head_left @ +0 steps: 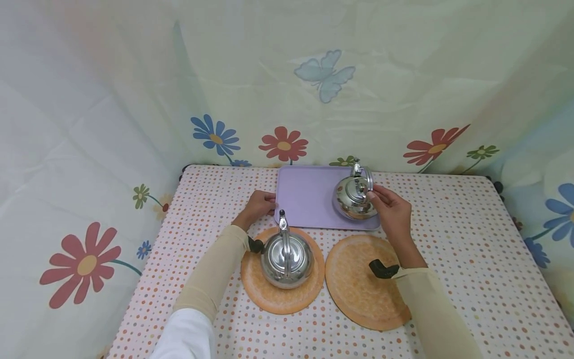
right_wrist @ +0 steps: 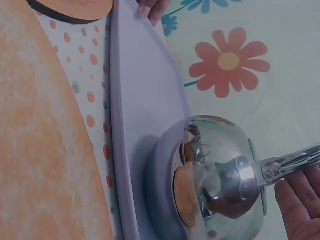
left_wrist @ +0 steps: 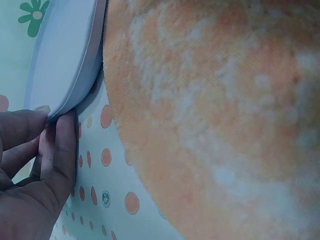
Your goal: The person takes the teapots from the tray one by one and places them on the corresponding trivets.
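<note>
A shiny kettle (head_left: 349, 202) at the right end of a lilac tray (head_left: 305, 194) is held by its handle (right_wrist: 292, 163) in the curled fingers of the right hand (head_left: 393, 212). The tray's left edge is pinched by the left hand's (head_left: 259, 205) thumb and fingers. If that edge were raised, the kettle could be tipped, or a second kettle (head_left: 296, 271) nearby knocked.

From my end of the feed I look into a small curtained-off booth: pale hangings (head_left: 251, 75), printed with flowers (head_left: 283, 145) and a butterfly (head_left: 326, 75), stand behind and on both sides of a polka-dot table (head_left: 475, 244). Steel kettles (head_left: 274, 264) and a lilac tray (head_left: 305, 194) add a kitchen touch; whether a home lies beyond, I cannot tell.
</note>
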Demonstrator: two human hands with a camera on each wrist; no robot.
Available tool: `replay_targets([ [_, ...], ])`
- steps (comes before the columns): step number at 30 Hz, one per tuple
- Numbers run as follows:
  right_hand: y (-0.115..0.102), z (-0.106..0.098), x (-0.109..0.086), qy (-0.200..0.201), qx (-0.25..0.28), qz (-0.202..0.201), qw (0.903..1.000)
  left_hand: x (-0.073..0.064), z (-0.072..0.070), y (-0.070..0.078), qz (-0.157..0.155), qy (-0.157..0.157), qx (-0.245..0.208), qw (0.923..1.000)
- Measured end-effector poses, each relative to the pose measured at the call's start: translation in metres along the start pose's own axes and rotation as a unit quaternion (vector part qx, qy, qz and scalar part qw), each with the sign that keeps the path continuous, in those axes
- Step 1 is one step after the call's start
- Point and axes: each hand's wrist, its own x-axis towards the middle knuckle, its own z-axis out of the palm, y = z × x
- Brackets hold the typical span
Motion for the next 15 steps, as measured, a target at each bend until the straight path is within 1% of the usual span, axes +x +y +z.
replay_targets([
  [4,0.000,0.002,0.003,-0.010,0.021,0.010,0.9997,0.001,0.002,0.000,-0.001,0.002,0.003,1.0000],
  [6,0.000,0.003,0.005,-0.018,0.021,0.012,0.9995,0.001,0.002,0.000,-0.001,0.001,0.001,1.0000],
  [15,-0.004,0.004,0.013,-0.095,0.023,0.017,0.9950,0.001,0.002,-0.001,0.003,0.000,0.003,1.0000],
])
